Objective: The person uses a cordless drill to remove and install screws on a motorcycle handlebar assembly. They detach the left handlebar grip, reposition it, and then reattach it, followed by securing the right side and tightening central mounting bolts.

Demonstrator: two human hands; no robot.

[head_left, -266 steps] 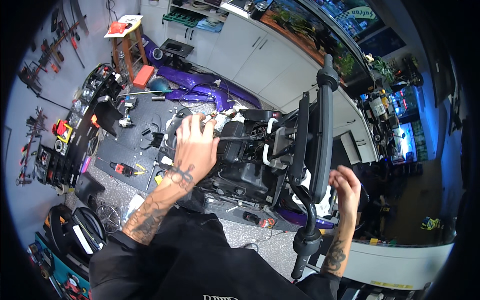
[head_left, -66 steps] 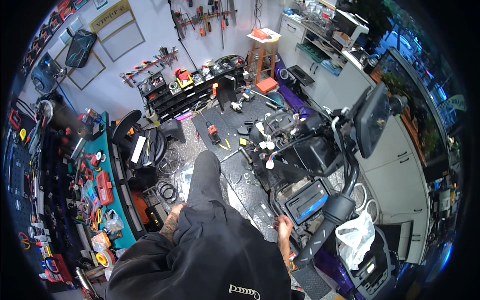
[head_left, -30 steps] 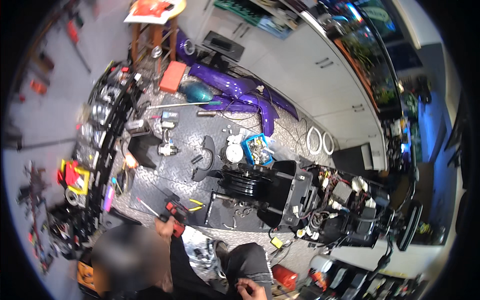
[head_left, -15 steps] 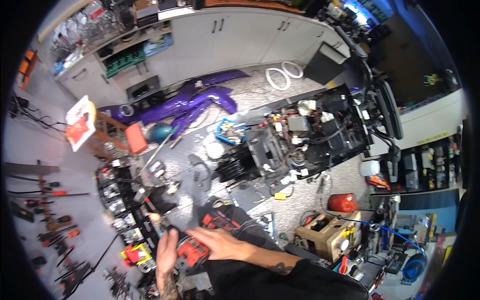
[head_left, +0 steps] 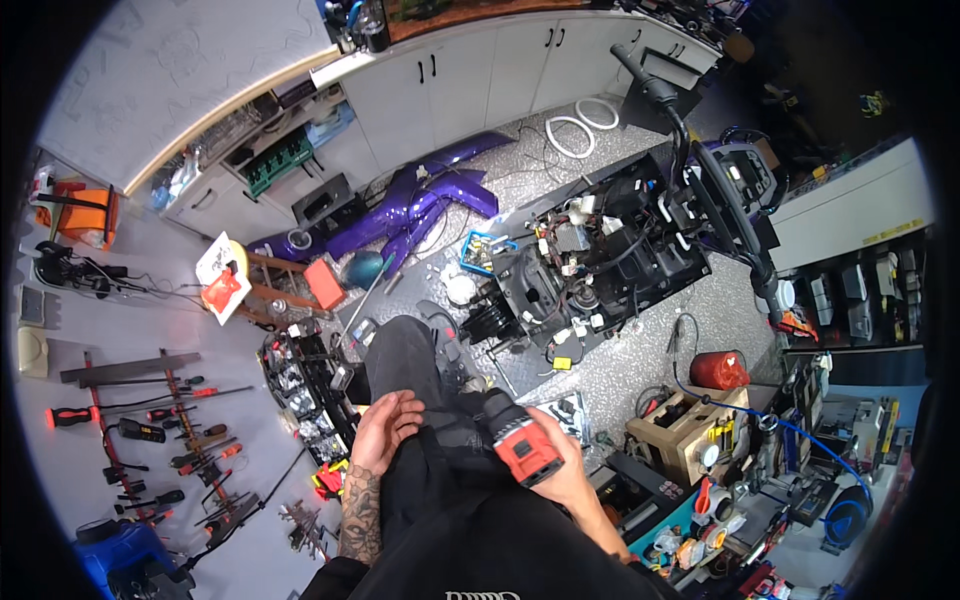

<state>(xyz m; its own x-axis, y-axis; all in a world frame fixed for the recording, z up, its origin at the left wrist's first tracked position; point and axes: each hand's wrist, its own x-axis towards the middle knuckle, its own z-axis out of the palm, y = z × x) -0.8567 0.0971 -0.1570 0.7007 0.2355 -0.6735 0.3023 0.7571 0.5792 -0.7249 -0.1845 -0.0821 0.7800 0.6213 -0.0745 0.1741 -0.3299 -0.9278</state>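
In my right hand (head_left: 566, 462) is a red and black cordless drill (head_left: 527, 448), held over my lap with its black nose pointing away from me. The fingers of that hand are partly hidden behind the drill body. My left hand (head_left: 387, 428) is off the drill and holds nothing. Its fingers are slightly curved and apart, beside my bent knee. To the left of it stands a black organizer (head_left: 318, 405) with several compartments of small metal parts. Ahead on the floor lies a partly stripped scooter (head_left: 610, 245), its wiring and frame exposed.
Purple body panels (head_left: 432, 205) lie beyond a blue tray (head_left: 476, 262) of small parts. The scooter's handlebar (head_left: 715, 190) juts out on the right. A wooden tool box (head_left: 680, 440) and a red container (head_left: 720, 370) stand at right. Hand tools (head_left: 180, 440) hang on the left.
The drill has moved right, away from beside the organizer, in my right hand. My left hand, earlier close against the drill, is now apart from it. The view has shifted too.
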